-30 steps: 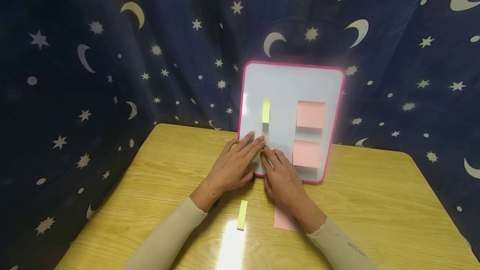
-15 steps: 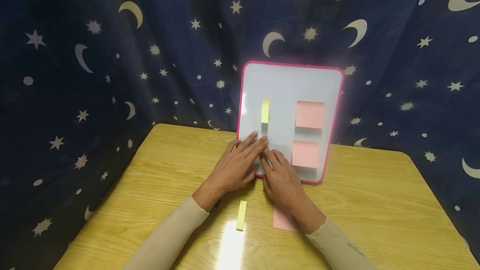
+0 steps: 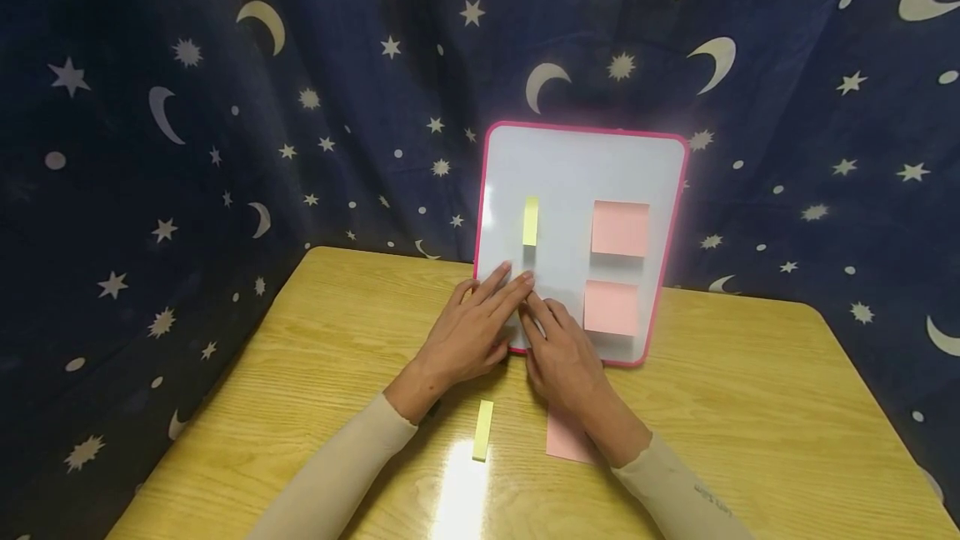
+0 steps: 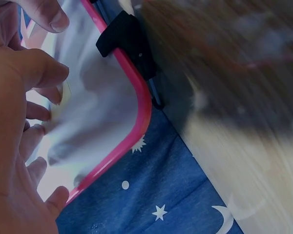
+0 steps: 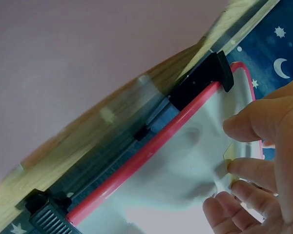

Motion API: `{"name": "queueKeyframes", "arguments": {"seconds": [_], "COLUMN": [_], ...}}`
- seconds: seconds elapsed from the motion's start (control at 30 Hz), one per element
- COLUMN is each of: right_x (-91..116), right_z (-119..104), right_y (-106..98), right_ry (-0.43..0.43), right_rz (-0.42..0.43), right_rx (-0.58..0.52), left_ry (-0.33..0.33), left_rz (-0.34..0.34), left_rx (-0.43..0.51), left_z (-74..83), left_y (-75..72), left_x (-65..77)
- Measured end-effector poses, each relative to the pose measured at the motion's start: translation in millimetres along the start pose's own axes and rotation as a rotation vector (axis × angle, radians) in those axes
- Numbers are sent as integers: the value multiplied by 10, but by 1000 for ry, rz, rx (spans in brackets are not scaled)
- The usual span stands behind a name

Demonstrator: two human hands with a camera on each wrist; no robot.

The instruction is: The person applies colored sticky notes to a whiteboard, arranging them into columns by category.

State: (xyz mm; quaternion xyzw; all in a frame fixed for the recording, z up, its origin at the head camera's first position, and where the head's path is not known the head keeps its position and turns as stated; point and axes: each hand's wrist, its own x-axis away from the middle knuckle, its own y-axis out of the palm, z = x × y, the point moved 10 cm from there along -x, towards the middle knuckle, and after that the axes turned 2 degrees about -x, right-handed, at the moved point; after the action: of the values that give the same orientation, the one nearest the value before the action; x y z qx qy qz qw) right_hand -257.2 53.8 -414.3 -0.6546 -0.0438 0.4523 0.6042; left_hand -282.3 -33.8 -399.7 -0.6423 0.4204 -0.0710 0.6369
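A whiteboard point(image 3: 558, 161) with a pink frame stands tilted on the table. My left hand point(image 3: 468, 333) lies with extended fingers on its lower left part. Close beside it, my right hand point(image 3: 566, 361) touches the board with its fingertips, meeting the left fingers. Under the right fingertips shows a small yellow sticky note point(image 5: 229, 153), mostly hidden by the hands; the right thumb stays apart from the fingers. Above the hands a narrow yellow sticky note point(image 3: 531, 222) sticks to the board. Two pink sticky notes, the upper one point(image 3: 620, 229) and the lower one point(image 3: 611, 308), are on its right side.
On the wooden table point(image 3: 720, 407) lie a strip of yellow sticky notes point(image 3: 483, 430) and, partly under the right forearm, a pink sticky note pad point(image 3: 567, 436). Black clips point(image 5: 198, 80) hold the board's lower edge. A dark blue star-and-moon curtain point(image 3: 360, 107) hangs behind.
The left fingertips have shifted very slightly to the right on the board. Otherwise both hands and all the notes stay where they were.
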Motion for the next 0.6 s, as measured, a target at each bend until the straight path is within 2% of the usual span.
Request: {"name": "queueKeyframes", "arguments": {"seconds": [0.23,0.43,0.6], "right_x": [2,7,8], "right_z": [5,-2,6], "right_y": [-23,-47,-30], "right_ry": [6,-1,7], "right_rz": [7,25,8], "right_rx": [-13,-25,-21], "left_ry": [-16,-15,-16], "left_rz": [-35,-22,-18], "left_rx": [-43,-56,-46], "left_z": [-46,-57,-48], "left_y": [12,1,-13], "left_x": [35,61,68]}}
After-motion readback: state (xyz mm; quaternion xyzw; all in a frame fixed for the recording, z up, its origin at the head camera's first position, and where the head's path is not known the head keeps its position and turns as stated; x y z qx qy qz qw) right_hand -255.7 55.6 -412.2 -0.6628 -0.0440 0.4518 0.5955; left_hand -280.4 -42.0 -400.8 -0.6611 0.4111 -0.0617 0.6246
